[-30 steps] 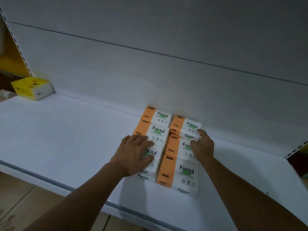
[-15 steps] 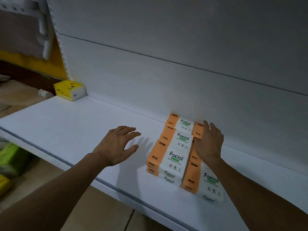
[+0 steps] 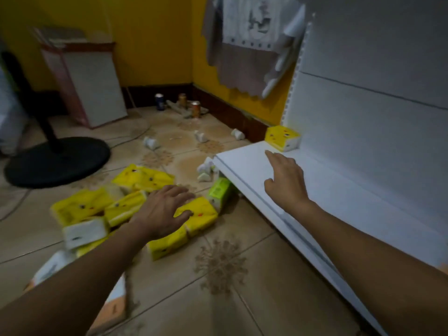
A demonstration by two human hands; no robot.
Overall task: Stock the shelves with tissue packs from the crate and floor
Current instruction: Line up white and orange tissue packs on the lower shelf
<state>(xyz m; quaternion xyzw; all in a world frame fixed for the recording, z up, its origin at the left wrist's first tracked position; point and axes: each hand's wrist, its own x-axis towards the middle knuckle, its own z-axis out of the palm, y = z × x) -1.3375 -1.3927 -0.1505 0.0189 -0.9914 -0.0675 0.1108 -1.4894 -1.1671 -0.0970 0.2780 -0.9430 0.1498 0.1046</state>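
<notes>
Both hands had left the orange stack, now out of frame, as the view swung to the floor. The left hand, fingers spread and gripping nothing, hovered over a heap of about six yellow packs, glossy, dotted and blurred, with two white packs among them. One green pack lay under the edge of the shelf. The right hand, loose and empty, hung above that shelf. One shelf pack, also yellow, sat at its far corner. Three cans stood by the wall.

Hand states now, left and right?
Left hand: open, fingers spread over yellow plastic-wrapped tissue packs, holding nothing.
Right hand: open above white shelf board, holding nothing.
</notes>
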